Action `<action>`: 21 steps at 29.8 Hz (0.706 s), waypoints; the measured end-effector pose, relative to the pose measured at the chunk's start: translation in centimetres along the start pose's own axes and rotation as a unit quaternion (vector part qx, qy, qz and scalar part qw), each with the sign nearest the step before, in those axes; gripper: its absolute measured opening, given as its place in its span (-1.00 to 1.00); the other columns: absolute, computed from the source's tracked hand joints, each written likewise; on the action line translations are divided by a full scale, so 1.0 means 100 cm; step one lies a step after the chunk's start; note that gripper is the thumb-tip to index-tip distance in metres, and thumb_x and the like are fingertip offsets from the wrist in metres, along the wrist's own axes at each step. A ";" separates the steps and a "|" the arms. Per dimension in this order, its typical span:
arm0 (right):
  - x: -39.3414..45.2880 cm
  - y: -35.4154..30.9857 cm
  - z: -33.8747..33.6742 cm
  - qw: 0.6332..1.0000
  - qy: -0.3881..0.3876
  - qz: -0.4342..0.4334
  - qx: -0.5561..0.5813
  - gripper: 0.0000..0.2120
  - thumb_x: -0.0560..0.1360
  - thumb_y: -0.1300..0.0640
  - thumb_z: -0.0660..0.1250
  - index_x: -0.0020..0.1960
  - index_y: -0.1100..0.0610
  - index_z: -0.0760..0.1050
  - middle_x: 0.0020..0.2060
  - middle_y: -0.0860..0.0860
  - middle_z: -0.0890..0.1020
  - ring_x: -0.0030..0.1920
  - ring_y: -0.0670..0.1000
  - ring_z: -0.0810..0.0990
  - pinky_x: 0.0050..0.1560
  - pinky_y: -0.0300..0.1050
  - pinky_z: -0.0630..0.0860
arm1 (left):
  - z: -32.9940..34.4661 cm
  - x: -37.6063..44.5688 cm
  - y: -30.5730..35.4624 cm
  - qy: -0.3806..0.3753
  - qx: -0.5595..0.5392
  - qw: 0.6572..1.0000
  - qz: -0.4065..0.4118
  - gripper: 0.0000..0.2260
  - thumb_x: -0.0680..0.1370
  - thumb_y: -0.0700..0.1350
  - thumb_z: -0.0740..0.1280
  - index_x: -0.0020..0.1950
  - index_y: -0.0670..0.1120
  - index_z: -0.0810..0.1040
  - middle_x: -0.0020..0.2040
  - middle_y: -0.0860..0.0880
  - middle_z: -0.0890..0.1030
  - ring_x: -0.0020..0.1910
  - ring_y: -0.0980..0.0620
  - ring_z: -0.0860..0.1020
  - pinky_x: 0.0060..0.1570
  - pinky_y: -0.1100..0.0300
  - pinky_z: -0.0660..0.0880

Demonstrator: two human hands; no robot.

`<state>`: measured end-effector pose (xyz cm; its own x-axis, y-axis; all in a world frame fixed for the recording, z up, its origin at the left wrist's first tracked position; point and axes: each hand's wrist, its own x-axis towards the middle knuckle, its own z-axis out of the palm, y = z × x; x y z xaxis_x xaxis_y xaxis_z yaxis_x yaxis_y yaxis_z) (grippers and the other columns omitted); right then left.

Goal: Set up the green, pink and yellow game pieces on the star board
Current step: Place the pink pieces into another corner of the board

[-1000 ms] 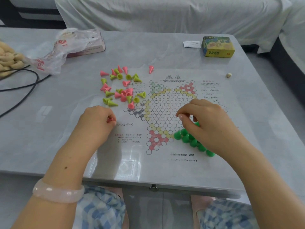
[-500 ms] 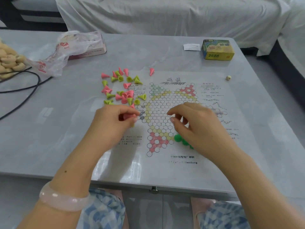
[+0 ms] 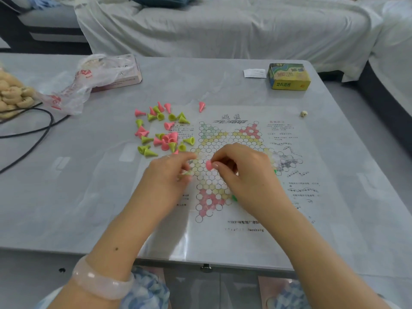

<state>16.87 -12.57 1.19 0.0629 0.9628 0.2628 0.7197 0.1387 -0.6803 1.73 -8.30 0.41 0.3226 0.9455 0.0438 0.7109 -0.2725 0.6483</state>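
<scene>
Over the middle of the star board (image 3: 225, 152), both hands close together: right hand (image 3: 249, 172) pinching a pink piece (image 3: 209, 165) between thumb and forefinger, just above the printed circles. Left hand (image 3: 169, 175) curled, blurred at the fingers (image 3: 186, 172), seemingly holding something small and pale; cannot tell what. Heap of loose pink and yellow pieces (image 3: 165, 132) lying tipped over on the tabletop (image 3: 89, 186) and the board's upper-left edge, well apart from any star point. Green pieces (image 3: 234, 198) mostly hidden under the right wrist, only slivers showing beside the lower pink corner (image 3: 208, 202).

Risks, as a judgement: small light cones, easily tipped when set down. Wrist or forearm sweeping across the hidden green ones could knock them off their circles. Thin glossy board sheet likely to slide or buckle if dragged by a palm.
</scene>
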 end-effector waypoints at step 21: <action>0.002 0.051 -0.098 0.921 0.289 0.186 0.183 -0.87 0.48 0.15 0.29 -0.20 0.00 0.56 -0.39 -0.14 0.57 -0.44 -0.24 0.44 -0.40 -0.44 0.39 | 0.003 0.072 -0.023 0.114 0.211 0.968 -0.070 -0.73 0.51 -0.27 0.19 0.15 -0.12 0.55 0.12 -0.19 0.49 0.13 -0.22 0.40 0.03 -0.01 0.36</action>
<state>27.34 -13.91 4.49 0.6911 0.6905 0.2133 0.2993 -0.0048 -0.9542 2.58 -0.88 -1.02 0.0925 0.9799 0.1768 0.9452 -0.1422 0.2939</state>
